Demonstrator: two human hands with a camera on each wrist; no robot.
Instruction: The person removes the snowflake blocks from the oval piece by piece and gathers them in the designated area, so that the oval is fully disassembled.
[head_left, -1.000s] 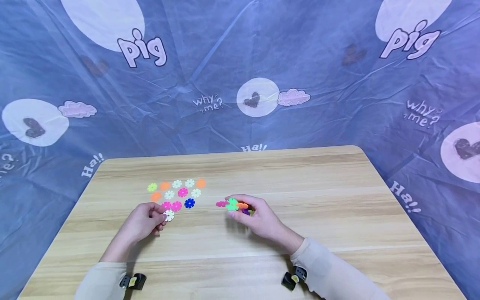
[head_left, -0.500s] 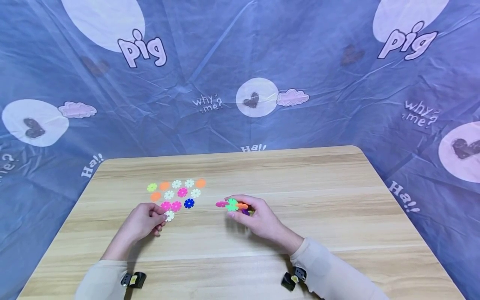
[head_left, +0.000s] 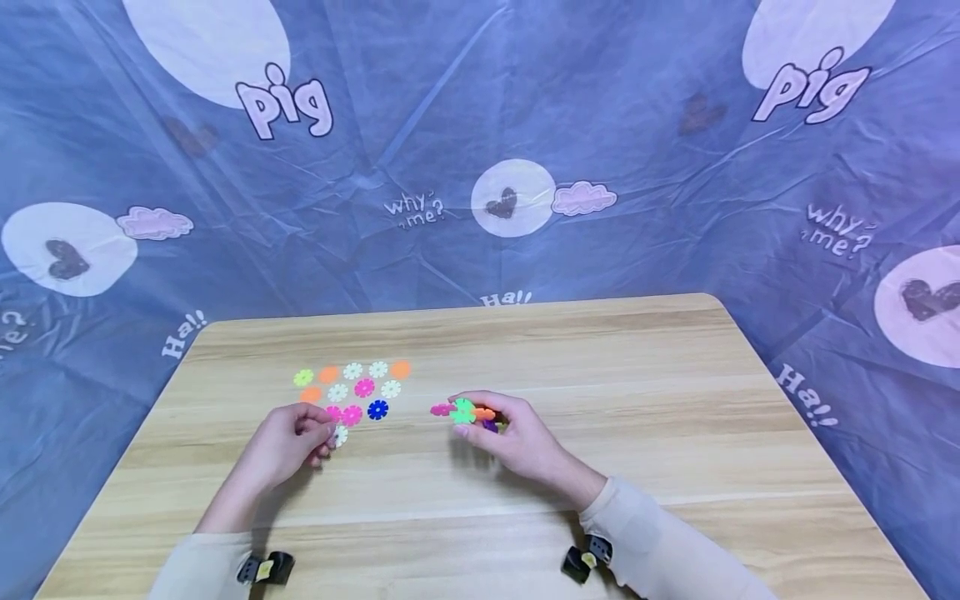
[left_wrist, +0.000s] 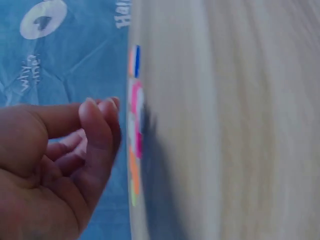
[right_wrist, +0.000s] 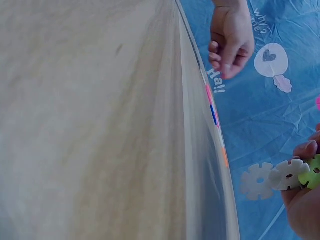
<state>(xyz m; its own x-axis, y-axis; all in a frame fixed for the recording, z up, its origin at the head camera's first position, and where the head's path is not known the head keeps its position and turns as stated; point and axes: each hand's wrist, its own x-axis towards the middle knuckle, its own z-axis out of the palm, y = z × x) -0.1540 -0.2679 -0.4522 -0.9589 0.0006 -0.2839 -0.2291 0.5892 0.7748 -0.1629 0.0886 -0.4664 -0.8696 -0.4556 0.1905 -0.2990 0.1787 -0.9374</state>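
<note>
In the head view my left hand [head_left: 288, 446] hovers over the lower left of several flat flower-shaped discs, its fingertips partly covering a white disc [head_left: 342, 436]. The left wrist view shows the thumb and fingers of this hand [left_wrist: 75, 155] curled together, with no piece visible between them. My right hand [head_left: 517, 433] grips a joined cluster with a green disc [head_left: 463, 411] in front, pink [head_left: 441, 410] at left, orange [head_left: 484, 413] and purple [head_left: 491, 426] beside it. In the right wrist view, white discs [right_wrist: 288, 175] stick out beside a yellow-green one [right_wrist: 313, 171]; much of this hand lies outside that view.
Loose discs lie on the wooden table [head_left: 600, 358]: blue [head_left: 378, 409], pink [head_left: 351, 415], orange [head_left: 401, 369], yellow-green [head_left: 303, 377] and several white [head_left: 378, 368]. A printed blue cloth [head_left: 420, 100] hangs behind the table. Black devices [head_left: 266, 569] show by both wrists.
My left fingertips have shifted slightly right and cover more of the white disc. My right hand and its cluster have stayed nearly still; the head view has tilted slightly.
</note>
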